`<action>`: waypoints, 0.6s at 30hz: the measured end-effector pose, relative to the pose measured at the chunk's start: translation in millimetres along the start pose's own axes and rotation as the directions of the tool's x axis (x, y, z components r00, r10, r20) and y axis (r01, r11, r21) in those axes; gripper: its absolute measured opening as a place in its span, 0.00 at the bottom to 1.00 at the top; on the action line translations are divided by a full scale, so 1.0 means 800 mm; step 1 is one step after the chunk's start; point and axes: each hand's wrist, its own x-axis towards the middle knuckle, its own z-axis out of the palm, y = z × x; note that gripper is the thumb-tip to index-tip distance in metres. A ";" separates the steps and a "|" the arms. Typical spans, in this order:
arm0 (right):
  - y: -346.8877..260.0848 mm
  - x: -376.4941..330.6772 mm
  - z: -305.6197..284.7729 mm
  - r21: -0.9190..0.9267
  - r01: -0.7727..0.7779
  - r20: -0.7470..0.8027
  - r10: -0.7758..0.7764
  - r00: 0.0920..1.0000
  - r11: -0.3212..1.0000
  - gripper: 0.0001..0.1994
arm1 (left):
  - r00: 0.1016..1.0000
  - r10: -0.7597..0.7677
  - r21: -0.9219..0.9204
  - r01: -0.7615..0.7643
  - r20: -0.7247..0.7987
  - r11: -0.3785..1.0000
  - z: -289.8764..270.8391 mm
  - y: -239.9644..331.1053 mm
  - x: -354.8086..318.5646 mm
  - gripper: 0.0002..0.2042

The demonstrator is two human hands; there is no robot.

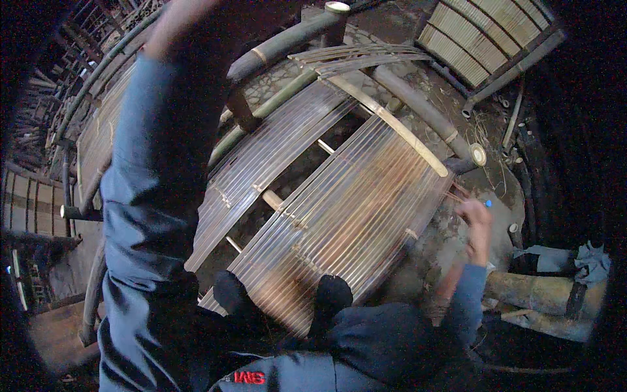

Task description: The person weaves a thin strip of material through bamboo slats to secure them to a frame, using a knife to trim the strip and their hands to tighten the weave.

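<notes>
A bamboo slat panel (366, 196), made of many thin parallel strips, lies slanting before me, with a light crosspiece (398, 127) over its far end. My feet (332, 294) in dark footwear rest at its near end. By the panel's right edge, my right hand (475, 219) is curled, its fingers blurred; what it holds cannot be made out. A small blue spot (488, 204) shows beside it. My left arm is raised high on the left. Only the wrist and a blurred part of my left hand (179, 26) show at the top edge; its fingers are hidden.
Left of the panel lies a narrower slat section (287, 144), across a gap with crossbars. Thick bamboo poles (287, 42) frame the far side. Another slatted panel (486, 39) stands at the far right. A thick bamboo length (529, 291) and grey cloth (593, 261) lie at right.
</notes>
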 end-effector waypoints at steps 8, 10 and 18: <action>0.078 -0.428 -0.565 0.035 -0.092 -0.693 0.091 0.716 0.995 0.24 | 0.753 -0.615 -0.395 0.652 0.234 0.647 0.066 -0.289 -0.146 0.13; 0.076 -0.470 -0.537 0.273 -0.114 -0.825 0.293 0.483 0.955 0.24 | 0.551 -0.829 -0.149 0.831 0.098 0.535 0.116 -0.321 -0.176 0.14; 0.097 -0.420 -0.333 0.179 -0.476 -0.796 0.411 0.444 0.861 0.24 | 0.986 -0.062 0.289 0.015 0.152 0.957 0.333 -0.326 -0.197 0.24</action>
